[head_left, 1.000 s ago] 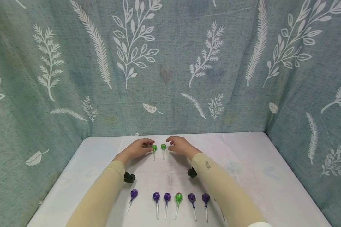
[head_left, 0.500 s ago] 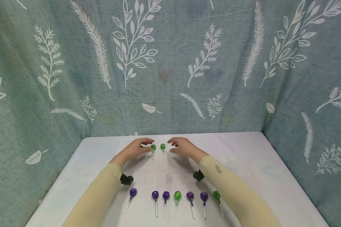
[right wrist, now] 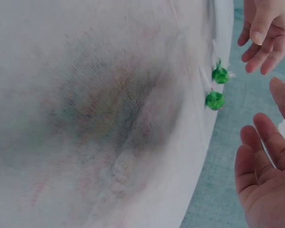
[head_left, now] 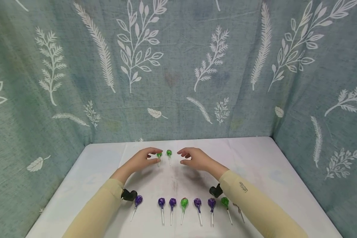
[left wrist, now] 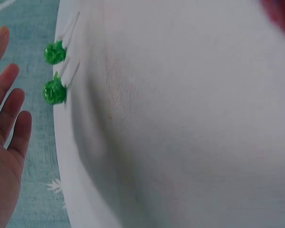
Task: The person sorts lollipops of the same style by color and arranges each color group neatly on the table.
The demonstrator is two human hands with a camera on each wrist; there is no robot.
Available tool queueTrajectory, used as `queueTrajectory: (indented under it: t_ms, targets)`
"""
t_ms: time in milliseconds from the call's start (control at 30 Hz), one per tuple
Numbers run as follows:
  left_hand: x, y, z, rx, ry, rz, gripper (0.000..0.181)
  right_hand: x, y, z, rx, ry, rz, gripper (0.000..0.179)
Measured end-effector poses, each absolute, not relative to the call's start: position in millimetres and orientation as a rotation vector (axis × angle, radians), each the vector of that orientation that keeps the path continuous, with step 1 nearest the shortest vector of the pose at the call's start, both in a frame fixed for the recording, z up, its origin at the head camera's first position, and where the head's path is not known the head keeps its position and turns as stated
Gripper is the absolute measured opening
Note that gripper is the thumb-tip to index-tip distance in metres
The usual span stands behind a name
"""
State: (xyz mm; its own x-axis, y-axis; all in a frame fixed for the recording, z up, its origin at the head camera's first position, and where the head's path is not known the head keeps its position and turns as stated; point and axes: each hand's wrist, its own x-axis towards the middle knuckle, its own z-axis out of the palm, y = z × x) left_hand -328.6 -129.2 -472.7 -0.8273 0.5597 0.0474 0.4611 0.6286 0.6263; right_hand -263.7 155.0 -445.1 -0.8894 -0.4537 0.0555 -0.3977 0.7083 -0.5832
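Two green-wrapped lollipops lie side by side near the table's far edge, a left one [head_left: 159, 154] and a right one [head_left: 169, 153]. My left hand [head_left: 142, 159] hovers by the left one with relaxed fingers, its fingertips partly covering it in the head view. Both wrist views show a gap between my hands and these lollipops. To the right of the pair, my right hand [head_left: 198, 159] is held in the air, fingers loosely bent and nothing in them. The left wrist view shows my left palm [left wrist: 4, 166] with spread fingers.
Closer to me a row of lollipops crosses the white table [head_left: 250, 158]: several purple ones [head_left: 172, 202], a green one [head_left: 184, 203] and another green one [head_left: 224, 202]. My right sleeve [head_left: 256, 205] partly hides one more. A leaf-patterned curtain [head_left: 178, 66] surrounds the table.
My right hand has drawn away to the right and toward me, its sleeve uncovering a green lollipop in the row. My left hand has pulled back slightly. The two far lollipops remain lying there.
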Motion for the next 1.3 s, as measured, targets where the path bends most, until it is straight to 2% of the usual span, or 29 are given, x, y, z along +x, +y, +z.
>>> queueTrajectory:
  t_ms: [133, 633, 833, 1300]
  targets:
    - [-313.5, -129.8, -473.2, 0.898, 2.69, 0.993, 0.039, -248.9, 159.8, -444.3, -0.687, 2.793, -0.982, 0.038]
    - [-263.5, -121.4, -468.1, 1.064, 2.61, 0.988, 0.043, -196.8, 183.7, -445.9, -0.69, 2.732, -1.12, 0.038]
    - [-249.4, -118.4, -468.0, 1.07, 2.577, 1.017, 0.043, -183.8, 192.2, -449.9, -0.686, 2.721, -1.149, 0.038]
    - [-220.8, -94.2, -459.3, 1.275, 2.494, 0.98, 0.038, -152.8, 219.4, -450.8, -0.616, 2.737, -1.175, 0.04]
